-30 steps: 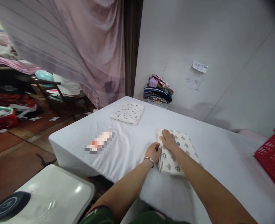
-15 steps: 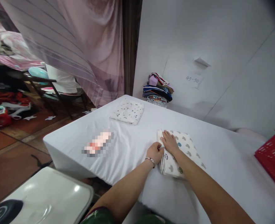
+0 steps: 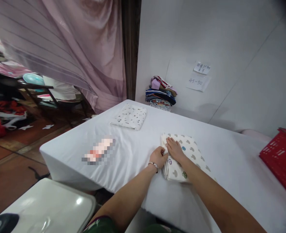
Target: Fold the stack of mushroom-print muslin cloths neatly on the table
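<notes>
Little had just shifted, suggesting steadying: the right hand (image 3: 175,150) lay flat, fingers slightly spread, on one folded rectangular mushroom-printed white cloth (image 3: 193,152); the left hand (image 3: 158,157) curled at its layered edge, whether pinching I could not tell. One white-draped table (image 3: 235,161) bore it and one folded speckled white cloth (image 3: 130,117).

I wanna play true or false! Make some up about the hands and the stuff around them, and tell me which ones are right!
1. The right hand rests on the folded white mushroom-print cloth. True.
2. The left hand is far away from that cloth. False: it is at the cloth's edge.
3. A silvery bracelet is on the left wrist. True.
4. The red plastic basket with holes is on the picture's left. False: it is on the right.
5. The folded white cloth with small dark prints lies on the white-covered table. True.
</notes>
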`<state>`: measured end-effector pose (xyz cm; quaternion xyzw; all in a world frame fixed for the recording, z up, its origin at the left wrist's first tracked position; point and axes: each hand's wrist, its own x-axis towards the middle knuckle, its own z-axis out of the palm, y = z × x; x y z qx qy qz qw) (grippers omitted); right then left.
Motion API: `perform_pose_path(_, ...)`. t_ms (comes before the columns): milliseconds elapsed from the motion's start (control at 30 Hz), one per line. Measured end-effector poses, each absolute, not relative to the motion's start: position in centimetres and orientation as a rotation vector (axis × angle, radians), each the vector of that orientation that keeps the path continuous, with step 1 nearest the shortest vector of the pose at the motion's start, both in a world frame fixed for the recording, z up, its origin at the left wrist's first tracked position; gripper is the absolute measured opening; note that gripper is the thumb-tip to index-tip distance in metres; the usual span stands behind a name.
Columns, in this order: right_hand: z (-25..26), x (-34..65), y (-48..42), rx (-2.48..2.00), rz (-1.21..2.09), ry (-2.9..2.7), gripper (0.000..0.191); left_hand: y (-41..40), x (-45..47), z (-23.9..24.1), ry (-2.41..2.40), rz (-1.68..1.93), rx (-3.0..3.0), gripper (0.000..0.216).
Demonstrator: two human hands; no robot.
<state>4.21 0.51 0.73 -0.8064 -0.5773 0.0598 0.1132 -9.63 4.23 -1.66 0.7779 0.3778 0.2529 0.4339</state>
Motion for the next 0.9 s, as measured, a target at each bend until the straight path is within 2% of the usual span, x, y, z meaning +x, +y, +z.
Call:
perform_pose_path(333,0.3,4.6,0.5,-2.356,0.149,-1.602,0.049,4.3,-9.6,-1.7,0.959,0.629,1.975,0.005)
perform_pose_path(900,0.1,4.0,0.2,-2.413,0.002,-1.731,0.046,5.8,-9.9,-1.3,1.012,0.703,1.874,0.019)
